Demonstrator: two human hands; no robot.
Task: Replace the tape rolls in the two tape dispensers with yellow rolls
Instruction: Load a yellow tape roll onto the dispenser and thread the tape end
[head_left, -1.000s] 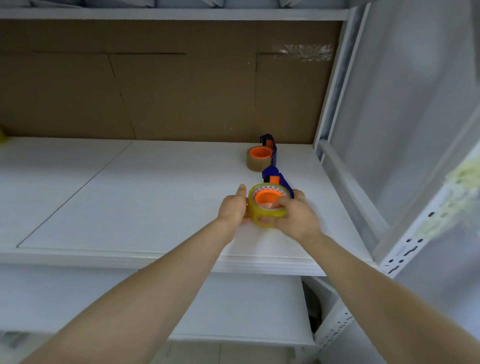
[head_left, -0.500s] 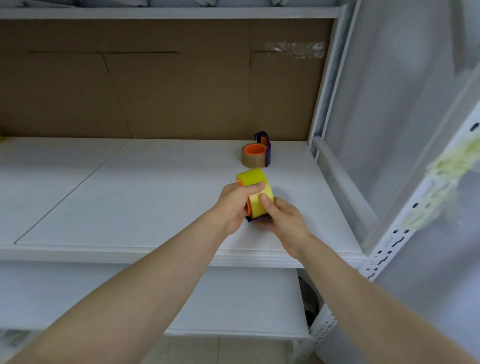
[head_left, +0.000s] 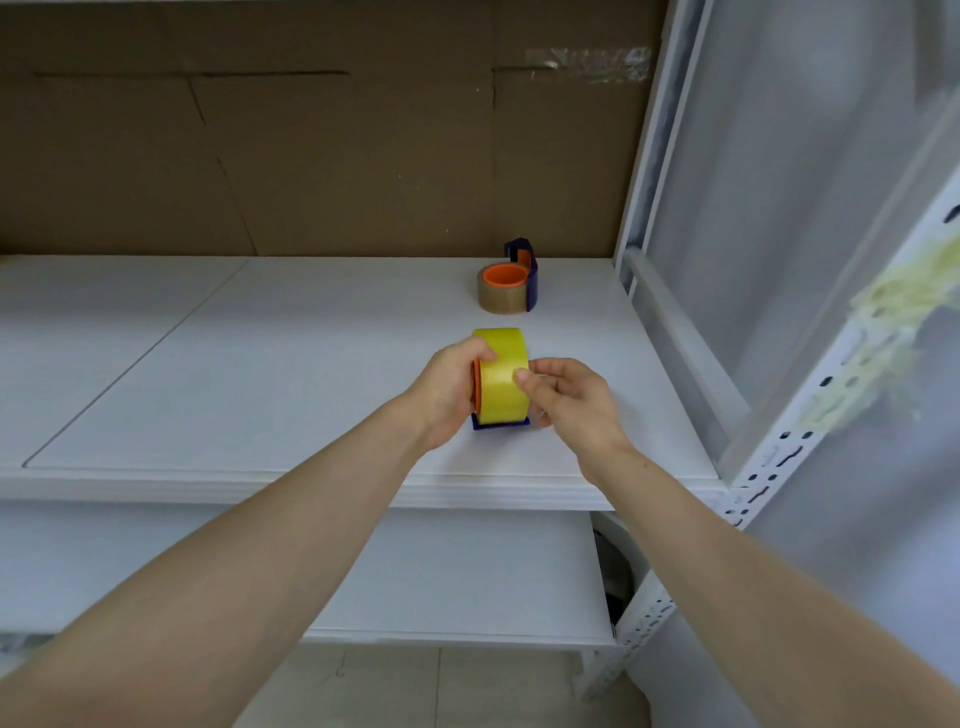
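You have tipped the yellow tape roll (head_left: 503, 376) upright since a second ago; your left hand (head_left: 451, 392) clamps its orange core in the blue dispenser (head_left: 500, 422) near the shelf's (head_left: 311, 364) front edge while right-hand fingertips (head_left: 522, 375) pinch for the tape end. The brown-roll dispenser (head_left: 509, 283) waits at the back.

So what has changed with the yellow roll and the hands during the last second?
The yellow roll in its blue dispenser was lying flat with the orange core facing up; it has been turned on edge, so the tape's outer face now shows. The left hand grips the core side, and the right hand moved its thumb onto the tape face. The second dispenser with its brown roll stayed at the back of the shelf.
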